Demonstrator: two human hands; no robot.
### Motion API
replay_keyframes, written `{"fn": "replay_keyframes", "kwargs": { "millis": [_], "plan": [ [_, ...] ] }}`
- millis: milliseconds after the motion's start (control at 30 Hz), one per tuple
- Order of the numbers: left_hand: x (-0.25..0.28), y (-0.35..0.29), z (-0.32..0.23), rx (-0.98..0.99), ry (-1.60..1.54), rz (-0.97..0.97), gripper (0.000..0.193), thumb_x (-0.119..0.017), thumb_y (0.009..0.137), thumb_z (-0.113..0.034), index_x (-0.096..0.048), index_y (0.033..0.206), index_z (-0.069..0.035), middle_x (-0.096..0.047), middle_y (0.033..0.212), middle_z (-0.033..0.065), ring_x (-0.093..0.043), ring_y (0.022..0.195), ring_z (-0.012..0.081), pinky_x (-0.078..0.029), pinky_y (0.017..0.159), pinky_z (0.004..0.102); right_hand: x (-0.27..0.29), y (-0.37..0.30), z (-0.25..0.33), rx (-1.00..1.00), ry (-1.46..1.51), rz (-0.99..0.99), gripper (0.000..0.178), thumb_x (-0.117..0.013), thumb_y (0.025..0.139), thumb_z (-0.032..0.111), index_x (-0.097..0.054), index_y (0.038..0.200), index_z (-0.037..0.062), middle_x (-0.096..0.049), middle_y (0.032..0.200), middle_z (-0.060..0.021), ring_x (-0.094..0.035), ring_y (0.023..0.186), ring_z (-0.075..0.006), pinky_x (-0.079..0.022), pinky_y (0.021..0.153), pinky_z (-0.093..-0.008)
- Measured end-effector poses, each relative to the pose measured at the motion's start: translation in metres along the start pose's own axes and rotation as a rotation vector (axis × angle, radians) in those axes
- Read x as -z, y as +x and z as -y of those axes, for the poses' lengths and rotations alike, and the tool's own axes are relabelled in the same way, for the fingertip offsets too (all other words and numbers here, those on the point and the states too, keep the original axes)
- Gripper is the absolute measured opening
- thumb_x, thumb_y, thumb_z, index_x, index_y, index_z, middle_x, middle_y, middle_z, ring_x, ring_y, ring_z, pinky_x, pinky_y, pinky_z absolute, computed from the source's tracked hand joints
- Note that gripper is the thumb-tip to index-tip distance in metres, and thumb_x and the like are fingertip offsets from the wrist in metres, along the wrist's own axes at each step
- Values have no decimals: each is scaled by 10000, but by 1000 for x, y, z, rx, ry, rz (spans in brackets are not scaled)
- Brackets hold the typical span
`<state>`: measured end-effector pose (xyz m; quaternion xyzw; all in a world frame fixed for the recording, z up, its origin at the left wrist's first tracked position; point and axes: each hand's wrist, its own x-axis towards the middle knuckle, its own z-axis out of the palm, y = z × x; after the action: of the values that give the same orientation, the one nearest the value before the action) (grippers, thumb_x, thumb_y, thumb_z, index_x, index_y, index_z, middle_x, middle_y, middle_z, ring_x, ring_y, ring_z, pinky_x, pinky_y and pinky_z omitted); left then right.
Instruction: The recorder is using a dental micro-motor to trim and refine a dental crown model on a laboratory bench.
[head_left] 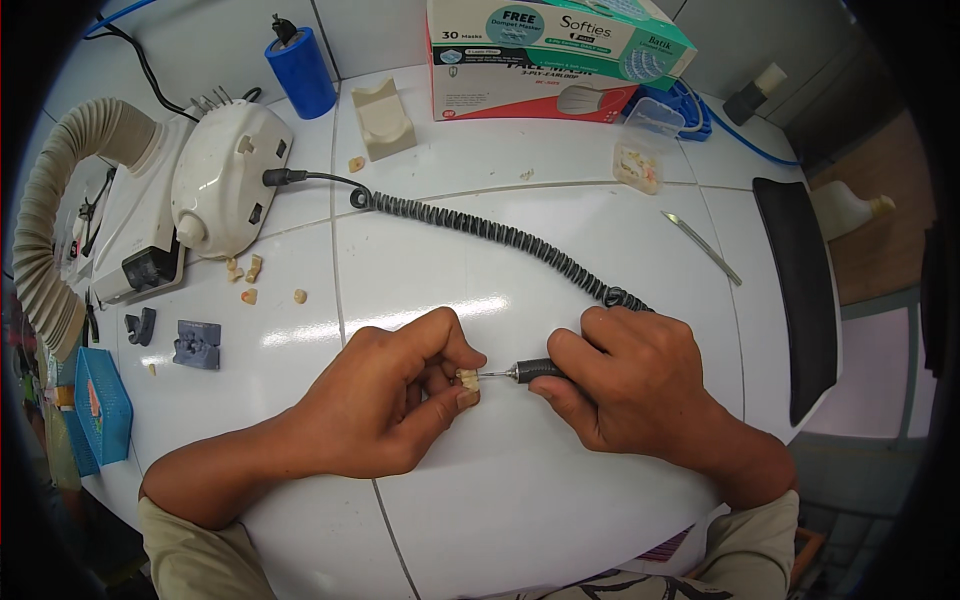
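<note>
My left hand (405,395) pinches a small cream dental piece (468,379), shaped like a short row of teeth, between thumb and fingers. Part of the piece is hidden by the fingertips. My right hand (630,380) is closed round the black grip of a dental handpiece (538,371). Its thin metal bur points left and meets the tooth piece, or nearly so; contact is too fine to tell. From behind my right hand a black coiled cord (490,230) runs up and left to a cream control box (225,180) with a round knob.
Several tooth pieces (250,297) and grey model blocks (197,345) lie at left, near a blue basket (104,405) and ribbed hose (45,210). Behind stand a blue cylinder (304,80), beige holder (383,120) and mask boxes (530,85). A scalpel-like knife (702,247) rests at right.
</note>
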<state>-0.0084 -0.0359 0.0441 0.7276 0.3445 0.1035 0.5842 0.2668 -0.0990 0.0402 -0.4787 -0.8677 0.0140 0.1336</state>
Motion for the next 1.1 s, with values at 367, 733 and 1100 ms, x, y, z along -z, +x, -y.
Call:
{"fn": "replay_keyframes", "kwargs": {
  "millis": [367, 733, 1100],
  "plan": [
    [-1, 0, 0, -13, 3, -4, 177, -715, 1026, -8, -619, 1175, 3, -749, 831, 33, -699, 720, 50, -488, 593, 221, 0, 1, 1, 0, -10, 4, 380, -751, 1017, 462, -650, 850, 135, -526, 725, -26, -538, 531, -174, -398, 486, -349],
    [-1, 0, 1, -54, 22, -13, 180, -714, 1022, -15, -618, 1174, -2, -747, 826, 30, -672, 676, 43, -462, 569, 223, -1, 1, 1, 6, -9, -5, 376, -755, 1012, 465, -655, 853, 139, -522, 726, -24, -533, 531, -175, -394, 480, -346],
    [-2, 0, 1, -38, 34, -5, 191, -722, 1017, -20, -613, 1170, 6, -761, 851, 47, -674, 668, 50, -456, 563, 227, 1, 3, 2, 3, 7, 13, 367, -760, 1010, 458, -658, 855, 141, -511, 720, -22, -526, 529, -173, -388, 481, -351]
  ]
}}
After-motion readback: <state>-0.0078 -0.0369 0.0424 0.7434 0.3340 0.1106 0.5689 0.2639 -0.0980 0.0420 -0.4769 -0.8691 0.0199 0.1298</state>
